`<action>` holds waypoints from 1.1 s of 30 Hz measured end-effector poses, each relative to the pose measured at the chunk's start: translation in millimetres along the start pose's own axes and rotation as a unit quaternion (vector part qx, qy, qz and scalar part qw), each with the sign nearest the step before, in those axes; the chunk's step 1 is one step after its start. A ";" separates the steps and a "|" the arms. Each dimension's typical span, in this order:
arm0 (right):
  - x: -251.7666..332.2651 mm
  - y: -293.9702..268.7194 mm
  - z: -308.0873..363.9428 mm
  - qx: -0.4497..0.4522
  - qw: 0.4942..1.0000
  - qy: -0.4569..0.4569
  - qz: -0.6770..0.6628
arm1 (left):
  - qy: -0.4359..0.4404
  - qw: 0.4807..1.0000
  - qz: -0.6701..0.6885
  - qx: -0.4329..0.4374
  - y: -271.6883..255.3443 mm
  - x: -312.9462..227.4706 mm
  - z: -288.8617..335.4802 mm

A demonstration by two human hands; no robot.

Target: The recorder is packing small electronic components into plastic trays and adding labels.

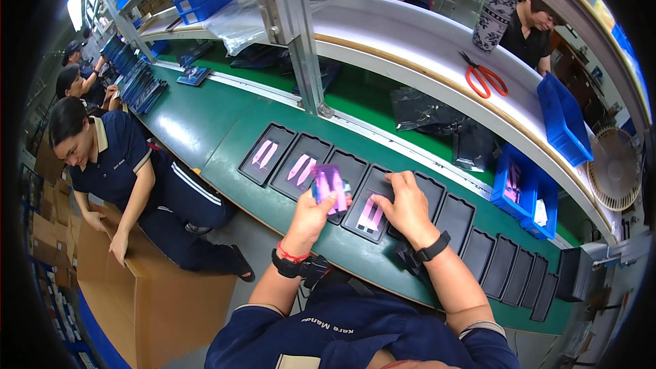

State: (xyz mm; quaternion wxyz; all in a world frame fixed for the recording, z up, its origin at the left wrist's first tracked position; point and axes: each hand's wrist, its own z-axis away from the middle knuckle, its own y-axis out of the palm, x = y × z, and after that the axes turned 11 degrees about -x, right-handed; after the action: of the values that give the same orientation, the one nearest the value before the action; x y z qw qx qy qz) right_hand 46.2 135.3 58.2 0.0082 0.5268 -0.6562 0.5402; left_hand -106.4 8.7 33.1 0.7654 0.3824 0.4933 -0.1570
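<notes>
My left hand (313, 217) grips a small bundle of purple-and-pink flat packets (329, 190), held over a black tray (350, 162). Over the tray just to its right is my right hand (408, 206), thumb and fingers apart. Its thumb is at the top of a pair of pink strips (370, 216) lying in that tray; whether it presses on them I cannot tell. Further left, two black trays hold similar pairs, one with pink strips (301, 169) and the leftmost with paler pink strips (265, 154).
More black trays (456, 222) run right along the green bench (225, 113). Blue bins (509, 181) stand at the back right. Red-handled pliers (485, 76) lie on the white shelf above. A metal post (301, 61) rises behind the trays. At left, a person handles a large cardboard box (147, 307).
</notes>
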 end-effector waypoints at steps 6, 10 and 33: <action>-20.5 -19.4 14.8 0.031 0.943 0.158 -0.290 | 0.020 0.994 -0.056 0.093 50.9 43.0 11.9; -73.4 -29.6 29.8 -0.003 0.935 0.265 -0.234 | -0.100 0.991 0.003 0.089 58.3 42.9 6.7; -69.7 -112.6 108.2 -0.193 0.942 0.228 -0.154 | -0.169 0.952 -0.051 0.249 151.5 100.9 45.0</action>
State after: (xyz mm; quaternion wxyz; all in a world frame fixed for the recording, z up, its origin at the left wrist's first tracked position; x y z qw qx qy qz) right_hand 216.5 120.9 51.6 0.3421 0.4727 -0.6390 0.5012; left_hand 62.5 88.9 20.0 0.7091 0.5032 0.3207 -0.3757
